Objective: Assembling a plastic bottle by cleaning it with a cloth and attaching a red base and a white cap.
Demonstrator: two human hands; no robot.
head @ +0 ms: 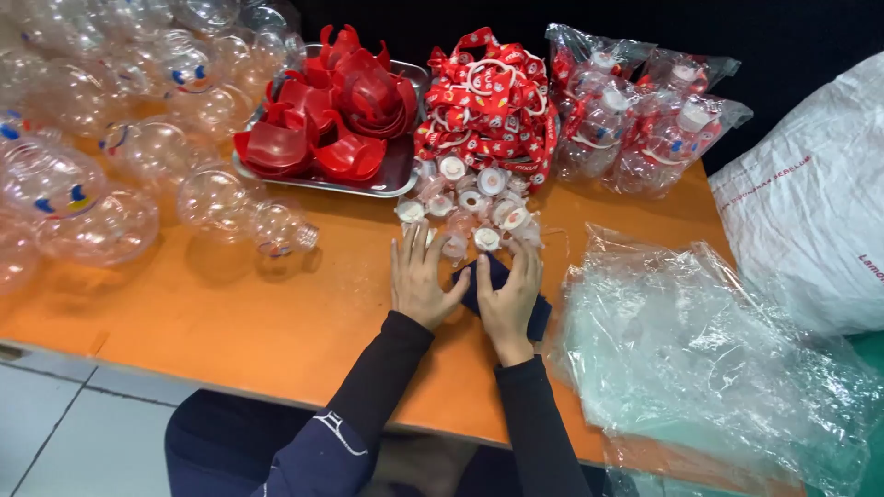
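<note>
Packing station: some units bagged, most parts loose

Our left hand and right hand lie open, flat on a dark cloth; bagged bottles are finished, clear bottles remain unassembled.

Both forearms reach forward in dark sleeves; left hand lies flat, fingers spread; right hand rests beside it, fingers loosely curled.

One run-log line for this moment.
left hand: flat beside dark cloth | right hand: on cloth | white caps: piled ahead
</note>
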